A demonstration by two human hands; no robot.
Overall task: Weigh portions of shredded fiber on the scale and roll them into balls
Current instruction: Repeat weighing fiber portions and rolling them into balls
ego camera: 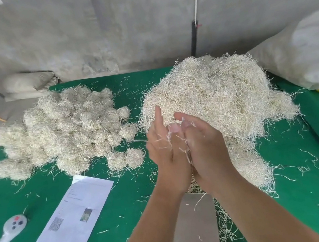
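Your left hand (pixel 166 151) and right hand (pixel 202 147) press palm to palm above the scale (pixel 197 225), few strands between. Balls (pixel 63 131) heap far left; a big fiber pile (pixel 217 99) far right remains on the worktop (pixel 126 208).

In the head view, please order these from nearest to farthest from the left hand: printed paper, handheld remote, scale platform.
From the left hand:
1. Scale platform, just below the wrists.
2. Printed paper, lower left.
3. Handheld remote, far left edge.

left hand (pixel 166 151) | right hand (pixel 204 147) | palms together, fingers straight, forearms raised
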